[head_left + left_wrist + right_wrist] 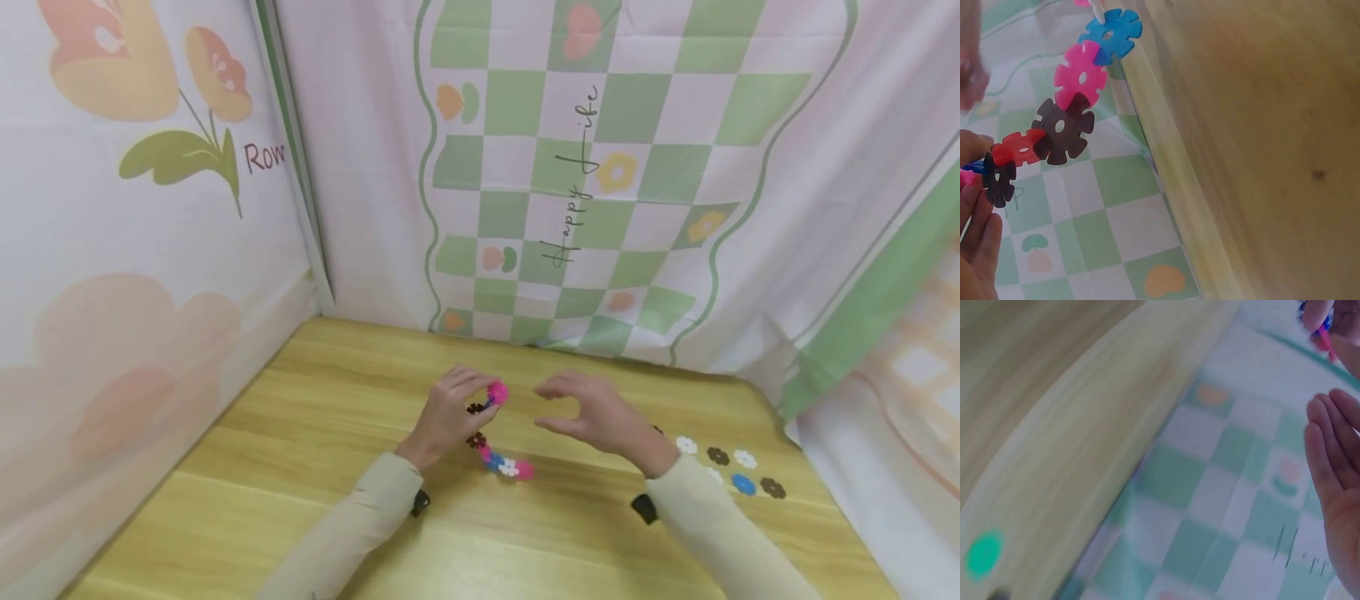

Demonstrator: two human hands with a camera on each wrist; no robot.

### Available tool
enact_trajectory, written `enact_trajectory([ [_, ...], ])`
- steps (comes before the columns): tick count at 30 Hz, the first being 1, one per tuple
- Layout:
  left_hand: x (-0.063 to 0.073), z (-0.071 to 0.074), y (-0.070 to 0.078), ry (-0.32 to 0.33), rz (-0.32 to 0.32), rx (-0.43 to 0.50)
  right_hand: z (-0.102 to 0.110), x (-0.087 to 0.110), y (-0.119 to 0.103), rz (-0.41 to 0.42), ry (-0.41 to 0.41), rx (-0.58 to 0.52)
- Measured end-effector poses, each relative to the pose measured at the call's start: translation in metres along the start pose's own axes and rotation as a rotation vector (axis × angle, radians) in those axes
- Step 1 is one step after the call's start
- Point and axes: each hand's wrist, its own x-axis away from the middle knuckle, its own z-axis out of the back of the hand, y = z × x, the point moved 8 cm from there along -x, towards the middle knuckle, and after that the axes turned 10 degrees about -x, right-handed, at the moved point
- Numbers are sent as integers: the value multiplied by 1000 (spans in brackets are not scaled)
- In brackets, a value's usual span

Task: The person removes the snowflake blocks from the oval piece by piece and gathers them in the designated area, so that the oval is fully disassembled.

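My left hand point(448, 417) pinches one end of a chain of interlocking flower-shaped discs, near a pink disc point(498, 392). The chain hangs below the hand and curves to the right. In the left wrist view its linked discs show: a blue disc point(1113, 34), a pink disc point(1080, 76), a dark brown disc point(1063, 128), a red disc point(1020, 149) and another dark brown disc point(999, 179) by the fingers. Just to the right, my right hand point(603, 417) is held up with thumb and fingers apart and nothing between them.
Loose flower discs lie on the wooden table point(525, 550) at the right: several white, including a white disc point(746, 458), a brown disc point(772, 488) and a blue disc point(744, 484). A green disc point(984, 553) shows blurred in the right wrist view. A checkered curtain point(570, 208) hangs behind.
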Motion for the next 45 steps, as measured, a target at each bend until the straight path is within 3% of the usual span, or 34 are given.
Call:
enact_trajectory([
  [2, 0, 1, 1, 4, -4, -2, -5, -12, -11, 90, 61, -8],
  [5, 0, 1, 0, 1, -1, 2, -14, -25, -19, 160, 108, -23],
  [11, 0, 3, 0, 11, -8, 8, -29, -35, -20, 236, 133, -41],
  [18, 1, 1, 0, 10, -24, 4, -35, -38, -22, 298, 141, 32],
  [22, 2, -1, -1, -37, -25, 47, -35, -38, -24, 347, 131, 85],
  [25, 5, -9, -10, -173, 47, 182, -33, -37, -26, 382, 130, 118],
  [29, 20, -30, -31, -444, 284, 526, -30, -35, -26, 410, 157, 139],
  [32, 32, -41, -42, -555, 424, 759, -26, -34, -27, 429, 183, 127],
  [34, 36, -44, -45, -572, 453, 855, -25, -33, -28, 438, 191, 108],
  [36, 38, -45, -48, -572, 469, 893, -25, -32, -28, 442, 198, 95],
  [45, 40, -42, -54, -564, 560, 834, -30, -35, -29, 411, 176, 129],
])
